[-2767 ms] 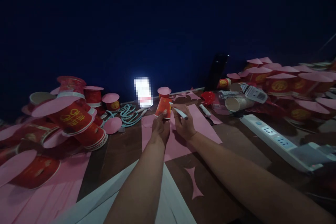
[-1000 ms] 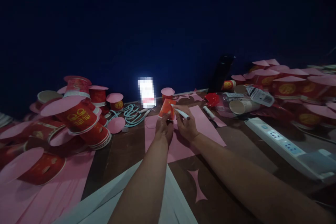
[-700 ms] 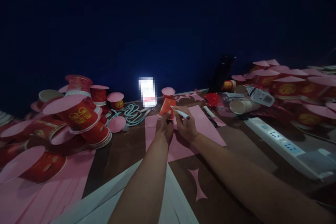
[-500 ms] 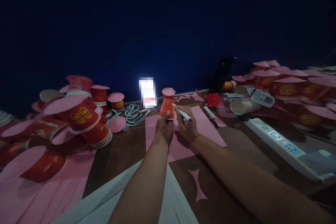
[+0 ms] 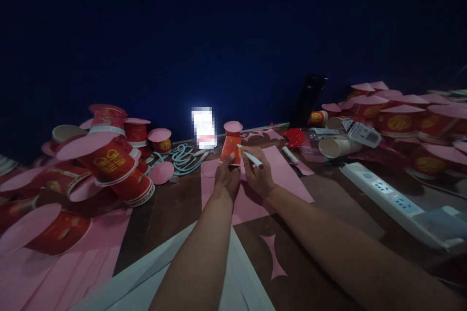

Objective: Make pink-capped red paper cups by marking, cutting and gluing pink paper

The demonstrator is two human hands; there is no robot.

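My left hand (image 5: 226, 180) is closed around the lower part of a red paper cup (image 5: 229, 146) that stands upside down and leans slightly. A round pink paper disc (image 5: 233, 127) sits on top of the cup. In the fingers of my right hand (image 5: 261, 176) is a white marker pen (image 5: 254, 160), its tip at the cup's right side by the yellow print. Whether the tip touches the cup, I cannot tell. Beneath both hands lies a pink paper sheet (image 5: 288, 182), with a drawn circle near its left edge.
Red cups with pink discs are piled at left (image 5: 109, 155) and right (image 5: 399, 121). A bright phone (image 5: 203, 127) stands behind a coiled cable (image 5: 182, 159). To the right are a white tube (image 5: 290, 155), a clear bottle (image 5: 317, 143) and a power strip (image 5: 383, 197). A pink scrap (image 5: 273, 257) lies in front.
The view has shifted very slightly. The pen has moved a little with my right hand along the cup's side; my left hand keeps its hold on the cup.
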